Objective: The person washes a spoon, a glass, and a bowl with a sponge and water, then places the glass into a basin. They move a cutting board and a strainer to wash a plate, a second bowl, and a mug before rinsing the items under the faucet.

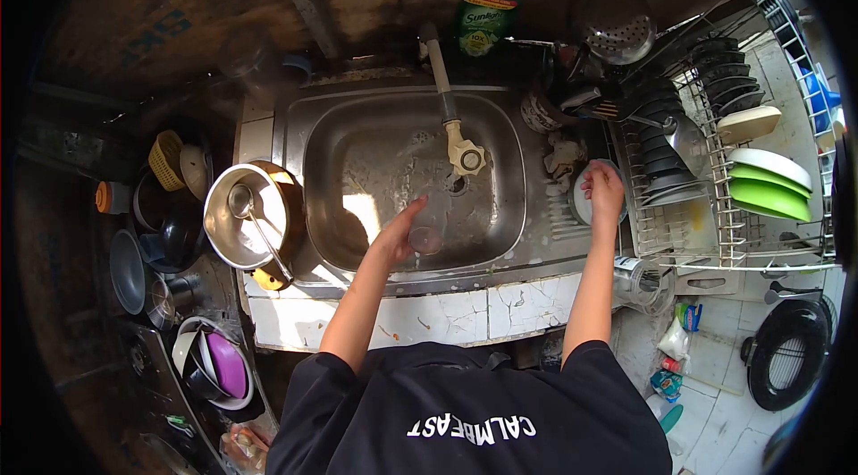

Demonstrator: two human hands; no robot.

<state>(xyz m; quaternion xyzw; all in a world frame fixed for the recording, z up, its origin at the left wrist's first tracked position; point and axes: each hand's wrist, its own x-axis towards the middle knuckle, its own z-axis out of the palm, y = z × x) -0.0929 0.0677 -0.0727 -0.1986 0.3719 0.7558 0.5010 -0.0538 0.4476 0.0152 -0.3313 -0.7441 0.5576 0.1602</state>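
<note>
My left hand [399, 232] is over the near part of the steel sink [349, 144], closed round a small clear cup [425, 240]. To the right, my right hand [602, 188] is above a pale round dish [583, 204] on the ridged drainboard; its fingers are curled, and whatever they hold, if anything, is hidden. A crumpled beige cloth [565, 156] lies just beyond that dish. The tap [466, 156] hangs over the sink near the drain, with no clear stream of water visible.
A steel pot [214, 225] with a ladle stands left of the sink. A green Sunlight pouch [484, 25] is behind the tap. On the right, a wire rack [724, 253] holds several plates and bowls. Pans and a basin [248, 399] are at the lower left.
</note>
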